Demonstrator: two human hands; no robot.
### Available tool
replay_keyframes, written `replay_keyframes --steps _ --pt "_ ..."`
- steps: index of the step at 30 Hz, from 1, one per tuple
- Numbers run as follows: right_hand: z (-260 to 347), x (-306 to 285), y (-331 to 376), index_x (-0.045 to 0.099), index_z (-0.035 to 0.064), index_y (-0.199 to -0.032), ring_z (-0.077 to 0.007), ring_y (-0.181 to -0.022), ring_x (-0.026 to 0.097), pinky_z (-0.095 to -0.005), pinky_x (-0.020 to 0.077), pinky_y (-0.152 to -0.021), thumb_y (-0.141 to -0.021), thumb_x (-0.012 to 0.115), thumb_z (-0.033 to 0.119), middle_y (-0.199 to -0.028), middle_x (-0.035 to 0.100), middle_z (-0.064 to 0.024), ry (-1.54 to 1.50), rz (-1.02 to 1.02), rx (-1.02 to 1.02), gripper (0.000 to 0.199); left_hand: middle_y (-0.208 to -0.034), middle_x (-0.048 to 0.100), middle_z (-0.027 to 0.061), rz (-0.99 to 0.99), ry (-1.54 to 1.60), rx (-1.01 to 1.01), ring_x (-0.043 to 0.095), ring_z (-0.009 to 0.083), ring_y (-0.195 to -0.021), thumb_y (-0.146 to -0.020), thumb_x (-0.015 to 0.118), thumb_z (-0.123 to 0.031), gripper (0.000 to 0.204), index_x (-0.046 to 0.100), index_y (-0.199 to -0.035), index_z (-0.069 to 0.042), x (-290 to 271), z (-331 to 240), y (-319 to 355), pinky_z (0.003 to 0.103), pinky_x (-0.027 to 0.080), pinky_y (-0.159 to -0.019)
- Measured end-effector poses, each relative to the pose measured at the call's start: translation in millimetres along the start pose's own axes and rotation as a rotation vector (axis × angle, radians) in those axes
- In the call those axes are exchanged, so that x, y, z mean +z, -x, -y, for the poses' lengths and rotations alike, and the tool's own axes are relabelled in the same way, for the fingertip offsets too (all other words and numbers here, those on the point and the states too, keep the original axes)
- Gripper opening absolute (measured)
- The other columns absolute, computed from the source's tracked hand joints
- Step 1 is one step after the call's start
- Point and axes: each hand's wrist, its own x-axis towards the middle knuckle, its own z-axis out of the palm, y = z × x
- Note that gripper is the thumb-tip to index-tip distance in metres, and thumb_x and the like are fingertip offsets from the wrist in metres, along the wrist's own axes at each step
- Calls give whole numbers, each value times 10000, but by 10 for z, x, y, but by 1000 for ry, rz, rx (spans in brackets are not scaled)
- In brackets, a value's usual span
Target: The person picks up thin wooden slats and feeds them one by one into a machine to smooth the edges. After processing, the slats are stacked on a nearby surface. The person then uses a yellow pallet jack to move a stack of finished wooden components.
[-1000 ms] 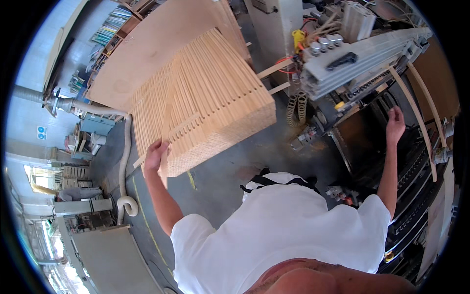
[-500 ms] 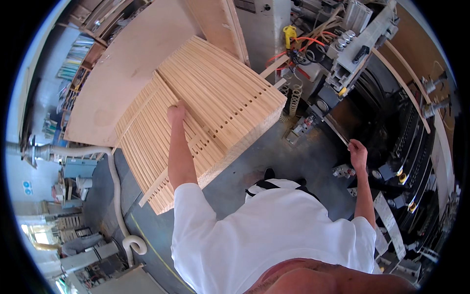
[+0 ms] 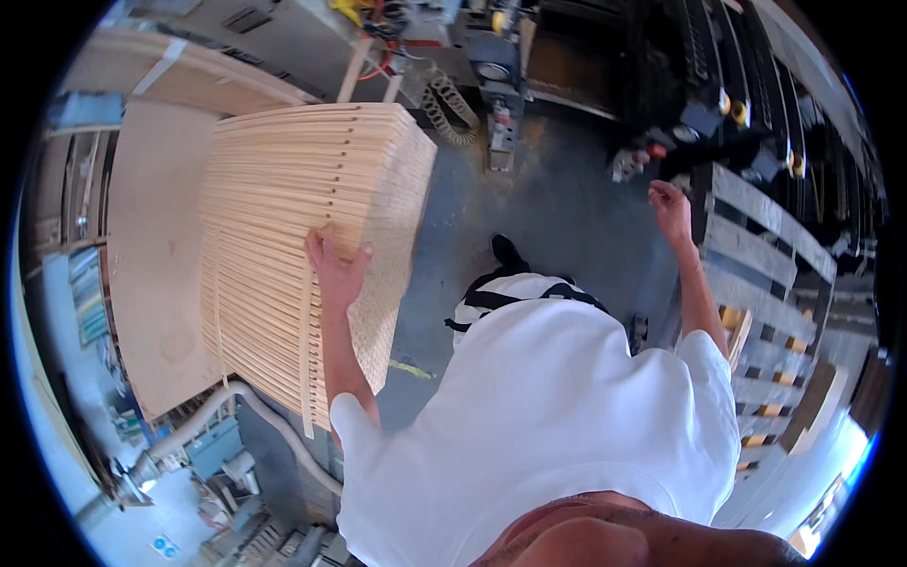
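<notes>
A large stack of pale wooden slats (image 3: 274,170), with a row of round holes near one end, stands at my left. My left hand (image 3: 337,269) rests on the slats near their holed end, fingers spread. A thin wooden strip (image 3: 306,350) lies across the slats and reaches up to that hand. Over the floor on the right side, my right hand (image 3: 671,210) hangs in the air with its fingers curled in, and nothing shows in it. Its nearest neighbours are a slatted wooden pallet (image 3: 756,236) and dark machinery.
A big plain board (image 3: 156,255) stands behind the stack. Dark machinery (image 3: 699,47) fills the far right, and a coiled pale hose (image 3: 449,109) hangs by the machine. A thick ribbed duct (image 3: 283,425) runs along the left. Grey floor (image 3: 557,189) lies between stack and pallet.
My view has turned to the right, bringing the pallet into sight. My left hand has gone from a closed fist mid-stack to spread fingers near the holed end. My right hand has left the machine's edge.
</notes>
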Motion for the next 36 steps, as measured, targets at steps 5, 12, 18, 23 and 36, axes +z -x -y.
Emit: replay_keyframes --steps 5,12,18,23,36 --pt "-482 -354 577 666 13 -1087 -169 -796 661 -292 509 -739 -890 633 164 -854 701 -116 22 -8 66 250 -1425 294 295 -76 -3 68 275 449 -1347 -807 738 -238 720 383 -1400 -39 153 -48 180 493 266 -1111" --pt "-1274 -989 1567 670 49 -1126 -253 -899 687 -353 524 -799 -882 618 177 -967 711 -150 42 -168 269 280 -1468 295 293 -29 -107 184 253 444 -1369 -914 608 -407 735 340 -1416 58 347 394 55 500 161 -1165" --pt "-1481 -1751 2604 648 65 -1097 -345 -962 632 -445 499 -816 -859 619 211 -1032 666 -144 309 -690 337 281 -1332 462 300 -254 -272 124 409 464 -1250 -891 622 -346 645 433 -1330 87 427 -605 -21 537 329 -1058" --pt "-2053 -1799 3781 631 83 -1111 -363 -1013 601 -442 478 -873 -811 623 151 -1072 633 -156 665 -855 652 308 -1272 518 277 -91 49 414 470 422 -1207 -869 673 -261 553 494 -1268 77 1118 -1989 -434 485 365 -1043" --pt "-2330 -1588 4228 621 67 -976 -354 -928 599 -474 483 -782 -829 574 125 -942 616 -153 917 -886 783 165 -1140 635 169 310 314 721 591 302 -1072 -821 696 -215 372 628 -1106 14 2209 -3546 -617 383 446 -965"
